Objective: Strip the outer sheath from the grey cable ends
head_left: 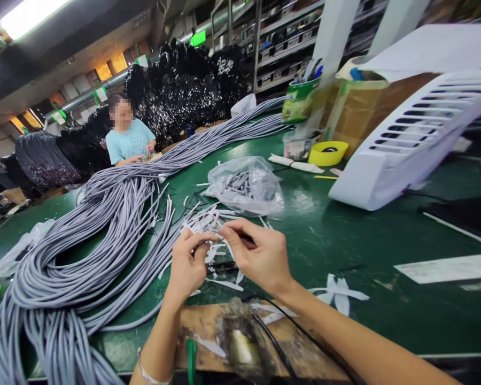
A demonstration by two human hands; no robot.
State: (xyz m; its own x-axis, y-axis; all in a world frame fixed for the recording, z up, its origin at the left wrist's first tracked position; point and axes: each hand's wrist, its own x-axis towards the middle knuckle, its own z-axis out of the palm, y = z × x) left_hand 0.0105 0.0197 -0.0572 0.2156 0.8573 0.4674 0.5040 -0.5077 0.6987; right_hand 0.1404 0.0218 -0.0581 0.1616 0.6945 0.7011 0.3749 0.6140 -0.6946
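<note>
My left hand (189, 263) and my right hand (260, 255) meet over the green table (312, 240), fingers pinched together at nearly the same spot. Whatever lies between their fingertips is too small and hidden to make out. White strips (202, 220) are heaped just behind and under the hands. To the left lies a thick bundle of grey cables (116, 198), with some cable ends close to my left hand. Beyond the hands sits a clear plastic bag (266, 195) holding small grey pieces.
Nearest me is a wooden board (200, 321) with a tape-wrapped metal device (242, 342) and black cords. A white slatted appliance (409, 144), yellow tape roll (327, 153), green can (300, 101) and cardboard box (356, 107) stand right. A co-worker (130, 140) is across the table.
</note>
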